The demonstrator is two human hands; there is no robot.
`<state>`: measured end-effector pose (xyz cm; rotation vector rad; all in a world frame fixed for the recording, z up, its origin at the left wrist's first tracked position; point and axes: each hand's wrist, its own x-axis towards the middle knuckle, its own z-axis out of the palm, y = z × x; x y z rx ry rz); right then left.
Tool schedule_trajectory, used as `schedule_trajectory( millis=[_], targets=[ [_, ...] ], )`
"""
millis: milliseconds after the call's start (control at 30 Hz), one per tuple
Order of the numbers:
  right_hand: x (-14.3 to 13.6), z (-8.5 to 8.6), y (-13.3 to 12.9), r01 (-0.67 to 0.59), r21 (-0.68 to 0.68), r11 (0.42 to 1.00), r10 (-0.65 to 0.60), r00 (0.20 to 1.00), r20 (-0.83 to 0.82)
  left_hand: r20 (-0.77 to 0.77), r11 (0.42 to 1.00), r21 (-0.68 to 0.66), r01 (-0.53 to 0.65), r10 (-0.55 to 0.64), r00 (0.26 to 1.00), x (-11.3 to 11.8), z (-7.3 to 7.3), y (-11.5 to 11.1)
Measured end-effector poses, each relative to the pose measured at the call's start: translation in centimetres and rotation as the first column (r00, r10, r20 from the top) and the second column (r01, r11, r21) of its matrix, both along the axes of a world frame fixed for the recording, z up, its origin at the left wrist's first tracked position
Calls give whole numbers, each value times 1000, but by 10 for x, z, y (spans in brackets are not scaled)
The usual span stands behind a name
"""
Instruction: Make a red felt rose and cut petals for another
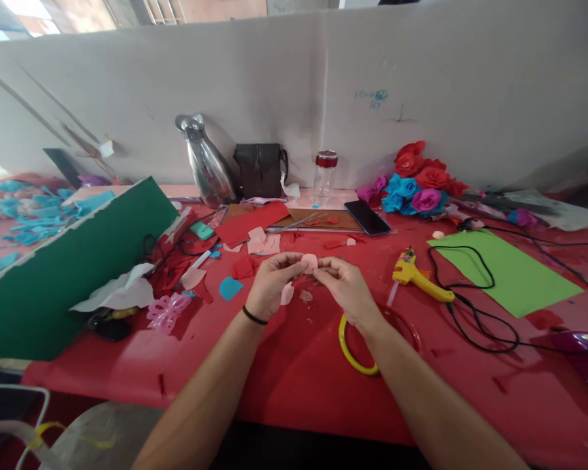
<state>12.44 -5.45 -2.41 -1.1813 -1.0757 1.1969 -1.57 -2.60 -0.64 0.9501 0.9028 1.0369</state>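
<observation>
Between my two hands is a small pale pink petal-shaped piece (310, 262), which looks like paper or thin foam. My left hand (277, 277) pinches its left edge between thumb and fingers. On the opposite edge, my right hand (343, 285) grips it the same way. Just below my hands, another pale pink petal (287, 294) lies on the red-covered table (294, 385). A blue cut piece (230, 288) lies left of my left hand. Near my right forearm are a yellow ring (347, 349) and a yellow glue gun (424, 277) with its stick pointing down.
A green panel (78, 261) stands at the left beside a pink butterfly shape (167, 311). Along the back are a steel jug (206, 163), a dark bag (261, 171), a glass jar (325, 179), a phone (367, 217) and paper roses (421, 179). Black cable (490, 343) crosses the right side near a green sheet (509, 271).
</observation>
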Motion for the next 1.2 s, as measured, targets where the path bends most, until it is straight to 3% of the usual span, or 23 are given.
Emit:
schedule_trajectory(
  millis=[833,933,1100,1200],
  targets=[
    [-1,-2,-1,-31,22,999,30,999,30,6,1000,24,-6,5,1000,2,-1,-2],
    [-1,-5,0,-9,30,1000,7,999,47,12,1000,20,-15,15,1000,4,-1,-3],
    [0,-8,1,65,84,994,-72,994,78,5,990,13,-139,139,990,1,-1,0],
    [2,-6,-2,164,286,944,-242,934,263,-55,999,-38,-8,6,998,-2,2,0]
  ],
)
